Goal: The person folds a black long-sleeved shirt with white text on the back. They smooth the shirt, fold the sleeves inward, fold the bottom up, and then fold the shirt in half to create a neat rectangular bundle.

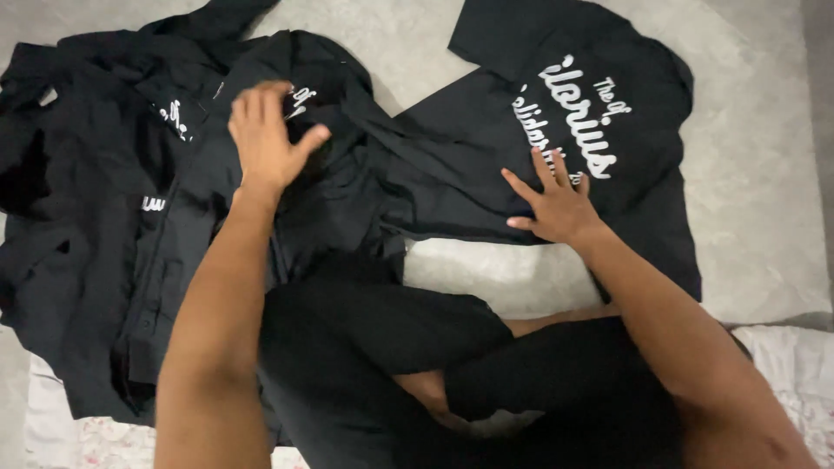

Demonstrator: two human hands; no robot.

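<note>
A black shirt with white script lettering (599, 104) lies spread flat on a grey surface at the upper right. My right hand (556, 204) rests flat on its lower part, fingers spread. A heap of other black garments (104, 217) lies crumpled at the left. My left hand (265, 139) reaches over that heap near a collar, fingers together and thumb out, touching the cloth; whether it pinches the fabric I cannot tell. My legs in black clothing (391, 365) fill the bottom centre.
The grey floor covering (756, 200) extends to the right and top. A white patterned cloth (795, 365) lies at the bottom right and shows again at the bottom left under the garments.
</note>
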